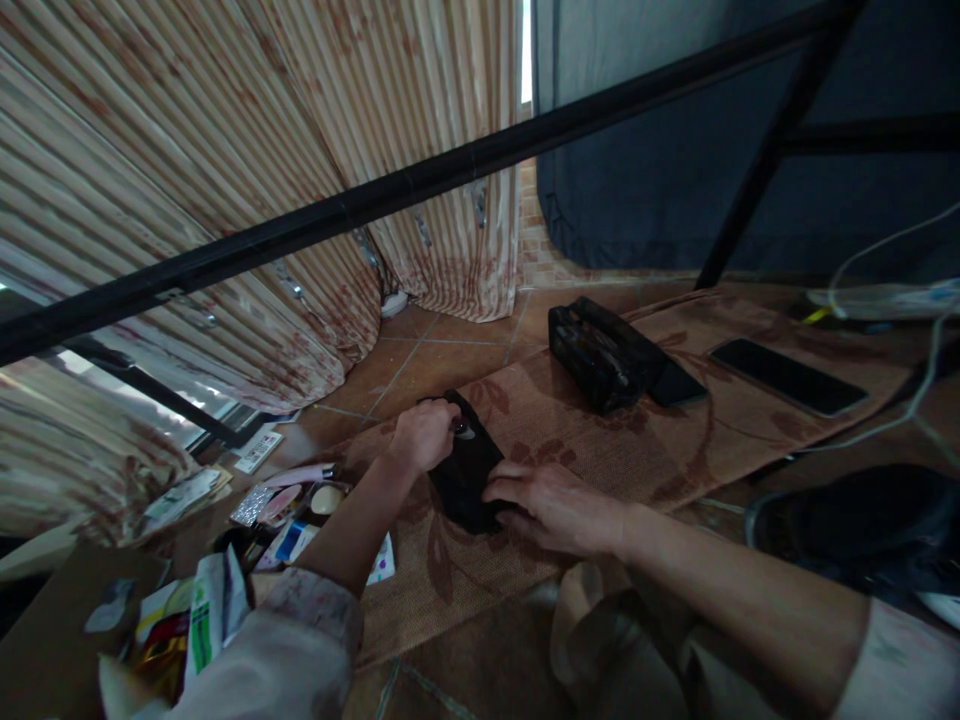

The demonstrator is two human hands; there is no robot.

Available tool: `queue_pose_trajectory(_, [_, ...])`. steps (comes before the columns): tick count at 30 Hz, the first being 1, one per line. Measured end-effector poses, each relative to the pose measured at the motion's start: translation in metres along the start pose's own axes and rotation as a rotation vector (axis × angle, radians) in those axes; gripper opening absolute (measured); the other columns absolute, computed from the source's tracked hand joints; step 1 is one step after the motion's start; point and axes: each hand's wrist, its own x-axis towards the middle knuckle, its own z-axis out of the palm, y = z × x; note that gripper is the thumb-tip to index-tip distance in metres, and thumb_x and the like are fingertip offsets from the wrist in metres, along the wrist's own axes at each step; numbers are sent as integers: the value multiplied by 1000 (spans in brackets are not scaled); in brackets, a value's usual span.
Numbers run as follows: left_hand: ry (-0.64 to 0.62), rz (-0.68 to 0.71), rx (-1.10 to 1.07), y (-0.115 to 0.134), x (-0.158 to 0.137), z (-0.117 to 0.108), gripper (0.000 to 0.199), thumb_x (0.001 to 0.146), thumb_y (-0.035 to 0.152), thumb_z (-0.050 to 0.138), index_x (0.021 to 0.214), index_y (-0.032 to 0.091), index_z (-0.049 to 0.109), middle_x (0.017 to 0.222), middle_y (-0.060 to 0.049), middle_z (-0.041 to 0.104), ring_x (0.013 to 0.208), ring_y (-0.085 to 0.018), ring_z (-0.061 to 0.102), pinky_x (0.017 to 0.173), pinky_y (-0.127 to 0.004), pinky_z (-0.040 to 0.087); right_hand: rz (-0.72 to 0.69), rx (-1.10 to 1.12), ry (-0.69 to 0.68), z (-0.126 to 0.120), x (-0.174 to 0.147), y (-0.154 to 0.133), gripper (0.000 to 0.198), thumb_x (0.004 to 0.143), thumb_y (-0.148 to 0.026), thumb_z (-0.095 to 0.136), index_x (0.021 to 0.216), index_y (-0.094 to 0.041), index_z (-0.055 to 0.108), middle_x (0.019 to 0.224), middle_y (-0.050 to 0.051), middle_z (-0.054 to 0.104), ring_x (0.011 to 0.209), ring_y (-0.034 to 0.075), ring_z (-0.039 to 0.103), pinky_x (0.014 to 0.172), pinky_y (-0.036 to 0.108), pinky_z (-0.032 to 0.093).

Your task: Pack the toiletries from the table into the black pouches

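You can read no text here: print on the packets [210, 610] and the card [257, 452] at your left is too small and blurred to make out.

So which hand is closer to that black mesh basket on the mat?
Right. The right hand rests on the black pouch, just below the mesh basket; the left hand grips the pouch's far left end.
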Motion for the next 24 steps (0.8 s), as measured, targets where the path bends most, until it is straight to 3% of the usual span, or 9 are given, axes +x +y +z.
queue_pose_trajectory(8, [350, 27, -196, -13, -9, -7, 31, 79, 13, 51, 107, 20, 63, 112, -7, 65, 108, -23, 57, 98, -35, 42, -19, -19, 30, 0, -1, -1, 25, 89, -17, 50, 111, -22, 61, 116, 5, 58, 97, 16, 62, 84, 29, 49])
queue_pose_trajectory(13, [538, -128, -405, -23, -41, -4, 28, 83, 21, 52, 109, 19, 61, 111, -7, 66, 103, -21, 61, 92, -34, 47, -20, -17, 89, 0, -1, -3, 25, 90, -18, 50, 113, -22, 61, 123, 5, 56, 102, 16, 61, 90, 31, 49])
queue_pose_trajectory(19, [607, -384, -568, -20, -113, 42, 29, 83, 29, 56, 109, 19, 61, 104, -8, 67, 91, -21, 65, 76, -32, 53, -11, -43, 117, 2, 0, -1, 24, 90, -20, 51, 111, -22, 62, 127, 5, 55, 107, 18, 60, 94, 34, 49])
queue_pose_trajectory(24, [635, -555, -594, -4, -171, 87, 29, 83, 30, 55, 110, 19, 59, 110, -10, 64, 102, -24, 61, 88, -38, 50, -35, -49, 155, 5, -1, -1, 24, 91, -20, 49, 111, -23, 63, 127, 5, 55, 104, 17, 62, 93, 34, 51])
